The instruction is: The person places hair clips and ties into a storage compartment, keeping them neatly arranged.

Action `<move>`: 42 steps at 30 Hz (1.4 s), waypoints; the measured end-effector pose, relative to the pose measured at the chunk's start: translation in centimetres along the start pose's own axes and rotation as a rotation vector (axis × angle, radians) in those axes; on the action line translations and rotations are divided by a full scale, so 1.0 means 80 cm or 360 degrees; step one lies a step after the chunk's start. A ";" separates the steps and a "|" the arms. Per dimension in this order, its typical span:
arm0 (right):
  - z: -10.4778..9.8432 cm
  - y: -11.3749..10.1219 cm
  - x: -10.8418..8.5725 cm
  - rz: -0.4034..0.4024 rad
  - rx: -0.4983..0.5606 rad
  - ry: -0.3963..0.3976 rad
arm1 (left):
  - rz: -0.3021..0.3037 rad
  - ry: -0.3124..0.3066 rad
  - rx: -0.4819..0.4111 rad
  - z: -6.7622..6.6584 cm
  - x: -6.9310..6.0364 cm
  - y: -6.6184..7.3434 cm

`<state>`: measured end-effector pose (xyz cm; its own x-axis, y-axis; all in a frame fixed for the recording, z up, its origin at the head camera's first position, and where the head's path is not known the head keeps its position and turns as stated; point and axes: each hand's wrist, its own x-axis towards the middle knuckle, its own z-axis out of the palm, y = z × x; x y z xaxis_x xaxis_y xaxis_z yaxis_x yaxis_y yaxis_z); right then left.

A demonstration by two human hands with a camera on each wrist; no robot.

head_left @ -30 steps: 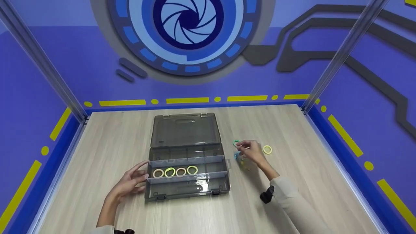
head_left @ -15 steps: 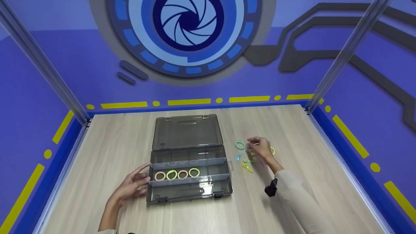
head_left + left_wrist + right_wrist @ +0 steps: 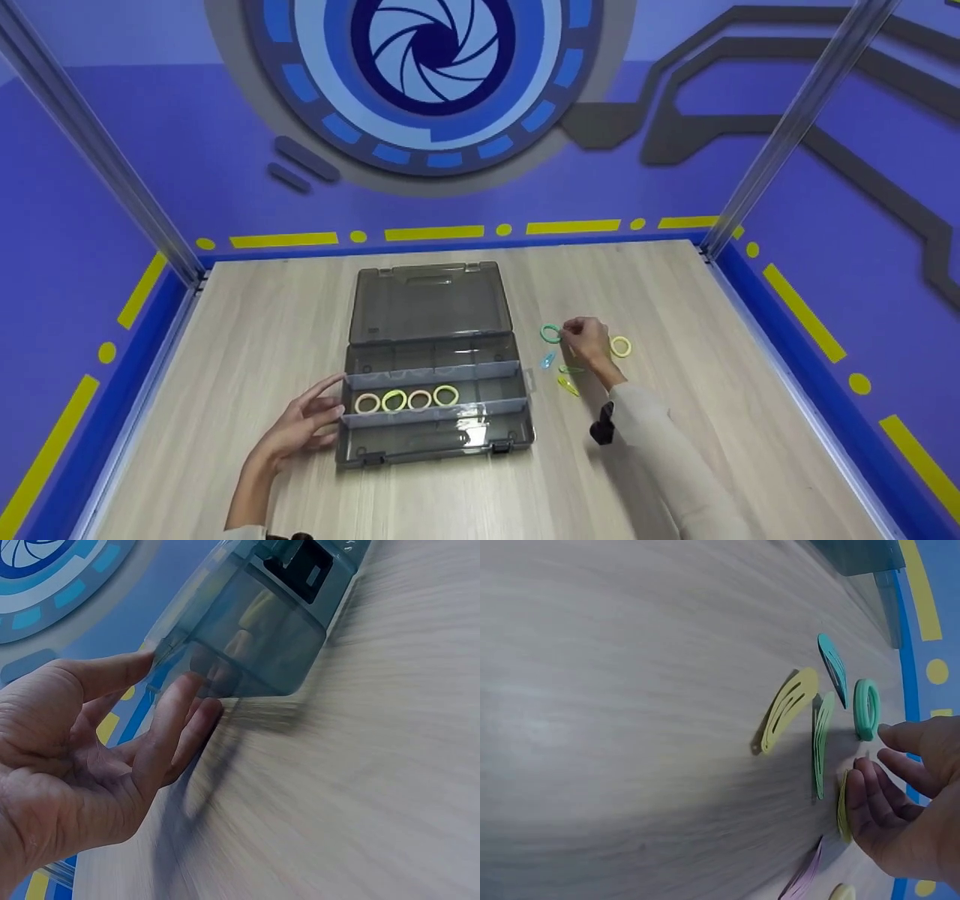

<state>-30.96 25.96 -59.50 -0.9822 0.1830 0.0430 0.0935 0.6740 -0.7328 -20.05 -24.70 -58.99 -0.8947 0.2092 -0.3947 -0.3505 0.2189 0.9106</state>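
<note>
Grip of the right hand (image 3: 588, 341) is loosely bent, thumb and forefinger slightly apart, and nothing shows between them. The thumb tip sits right at the edge of the green hair tie (image 3: 859, 711), which lies on the counter (image 3: 262, 322); whether they touch I cannot tell. The other fingers curl in toward the palm, just beside a yellow hair clip (image 3: 844, 811) that the hand partly hides.

The left hand (image 3: 292, 430) is relaxed with its fingers spread, the tips at the left end of the grey see-through box (image 3: 427, 436), one of them up at its rim.

Near the right hand lie a light green clip (image 3: 821, 746), a second yellow one (image 3: 789, 709) and a blue one (image 3: 831, 664), with a purple clip (image 3: 804, 876) cut off by the edge of the right wrist view. A pale yellow hair tie (image 3: 630, 346) lies to the right of that hand.

The box stands open, its lid (image 3: 435, 304) folded back. Four hair ties (image 3: 406, 400) sit in a row in the middle compartment, between two clear dividers (image 3: 480, 407). Purple-blue walls (image 3: 150, 172) stand around the counter.
</note>
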 end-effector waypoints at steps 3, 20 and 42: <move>0.004 -0.002 0.002 0.0022 -0.0043 0.0017 | 0.0010 0.0002 0.0008 0.000 0.001 0.000; 0.006 -0.011 0.000 0.0024 -0.0054 -0.0056 | 0.0006 0.0064 0.0007 0.001 -0.002 0.004; -0.034 -0.040 -0.026 0.0024 0.0496 -0.0336 | -0.0045 0.0072 0.0009 0.002 0.000 0.001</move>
<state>-28.75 25.37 -55.41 -0.9961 0.0175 -0.0866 0.0860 0.4164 -0.9051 -20.05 -24.52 -58.98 -0.8962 0.1597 -0.4140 -0.3741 0.2297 0.8985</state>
